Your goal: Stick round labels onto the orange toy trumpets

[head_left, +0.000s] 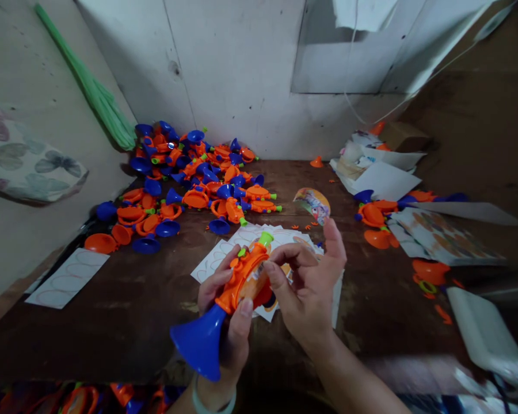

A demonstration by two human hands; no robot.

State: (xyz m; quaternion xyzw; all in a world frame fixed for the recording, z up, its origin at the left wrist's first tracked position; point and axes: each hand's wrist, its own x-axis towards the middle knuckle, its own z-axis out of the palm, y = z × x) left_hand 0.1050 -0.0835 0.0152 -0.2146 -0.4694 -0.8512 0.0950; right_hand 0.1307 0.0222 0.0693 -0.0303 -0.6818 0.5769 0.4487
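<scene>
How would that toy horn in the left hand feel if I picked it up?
The toy horn in the left hand is probably light and stiff: it looks like moulded plastic and shows no bend. Its glossy blue bell may feel slightly slippery. Its uneven body would likely resist rolling.

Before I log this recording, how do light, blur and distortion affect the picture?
Head view: dim light leaves the dark brown tabletop murky beside the pale wall; head view, centre: the orange plastic toy horn with its flared blue bell looks fairly sharp; head view, lower right: wide-angle stretching and smearing soften the white rounded object.
</scene>
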